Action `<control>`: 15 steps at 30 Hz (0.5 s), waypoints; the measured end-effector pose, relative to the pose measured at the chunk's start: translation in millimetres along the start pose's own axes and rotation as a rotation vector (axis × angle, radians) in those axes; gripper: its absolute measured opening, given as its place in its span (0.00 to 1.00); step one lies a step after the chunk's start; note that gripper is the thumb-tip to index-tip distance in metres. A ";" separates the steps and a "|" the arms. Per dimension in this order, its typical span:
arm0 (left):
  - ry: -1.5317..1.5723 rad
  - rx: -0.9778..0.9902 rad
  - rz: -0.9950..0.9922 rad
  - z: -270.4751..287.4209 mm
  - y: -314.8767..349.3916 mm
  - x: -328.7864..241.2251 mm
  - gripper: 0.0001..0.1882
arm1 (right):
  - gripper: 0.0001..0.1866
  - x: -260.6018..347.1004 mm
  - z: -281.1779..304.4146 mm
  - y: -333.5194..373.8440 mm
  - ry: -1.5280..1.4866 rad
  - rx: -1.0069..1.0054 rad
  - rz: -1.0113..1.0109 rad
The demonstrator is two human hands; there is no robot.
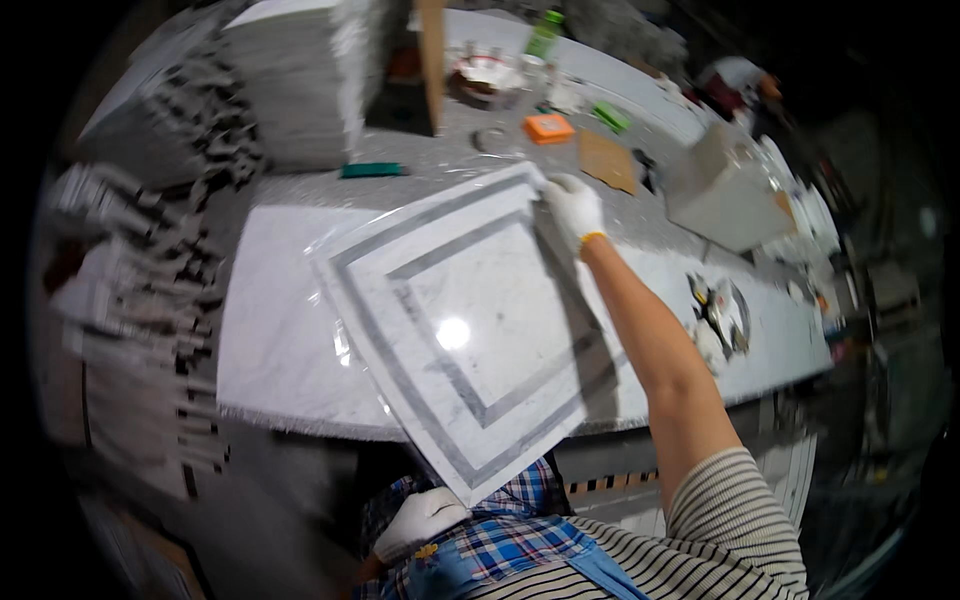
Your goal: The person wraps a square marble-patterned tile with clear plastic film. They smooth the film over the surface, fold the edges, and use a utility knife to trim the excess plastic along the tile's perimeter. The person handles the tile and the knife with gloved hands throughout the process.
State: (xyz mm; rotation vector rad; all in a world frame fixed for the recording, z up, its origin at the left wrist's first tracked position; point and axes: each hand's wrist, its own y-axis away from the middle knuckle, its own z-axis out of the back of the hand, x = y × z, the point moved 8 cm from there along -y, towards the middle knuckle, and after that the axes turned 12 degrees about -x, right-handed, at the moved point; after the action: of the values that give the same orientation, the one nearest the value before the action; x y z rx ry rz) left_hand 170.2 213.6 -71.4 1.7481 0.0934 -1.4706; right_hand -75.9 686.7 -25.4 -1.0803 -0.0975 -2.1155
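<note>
A square white marble tile [505, 325] with two grey inlaid bands is tilted over the workbench, one corner toward my body. Its glossy face reflects a bright lamp, and what looks like clear film shows along its left edges. My right hand [574, 208], in a white glove with a yellow cuff, is closed on the far right corner. Down by my apron, my left hand [422, 520], also gloved, grips the near corner; part of its fingers is hidden. Under the tile lies a white marble slab [290, 300] on the bench.
Stacked tiles [285, 95] stand at the back left. Behind the tile are a teal tool [372, 170], an orange box [548, 129], a brown sheet [607, 161] and a green bottle [543, 36]. A pale block [722, 195] and shiny dish [730, 315] sit right.
</note>
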 end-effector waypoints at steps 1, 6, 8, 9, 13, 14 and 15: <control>-0.088 0.033 -0.173 -0.7 -2.0 -1.7 0.14 | 0.23 12.1 4.9 8.2 0.049 -0.011 0.030; -0.116 -0.036 0.083 0.6 -1.8 -1.6 0.11 | 0.20 20.9 46.3 36.3 0.004 -0.054 0.005; -0.046 -0.058 0.116 -1.4 -0.3 -4.2 0.10 | 0.20 19.9 73.6 43.7 0.031 -0.099 -0.010; -0.009 -0.077 0.136 -1.5 2.8 -2.2 0.10 | 0.20 11.9 94.2 43.9 0.044 -0.192 -0.013; 0.033 -0.112 0.000 -3.7 -0.5 -1.5 0.09 | 0.19 -38.6 201.0 46.7 0.081 -0.564 0.034; 0.058 -0.120 0.093 -5.6 0.2 -2.3 0.10 | 0.20 -55.7 230.4 46.9 0.251 -0.673 0.059; 0.086 -0.133 0.189 -6.6 1.7 -8.1 0.10 | 0.21 -74.5 256.0 46.1 0.420 -0.774 0.087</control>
State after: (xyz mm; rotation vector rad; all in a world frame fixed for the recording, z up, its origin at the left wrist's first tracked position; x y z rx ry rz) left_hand 173.7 220.1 -63.8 1.6640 0.0666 -1.2263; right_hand 152.2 793.6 73.3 -0.9800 1.0182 -2.2944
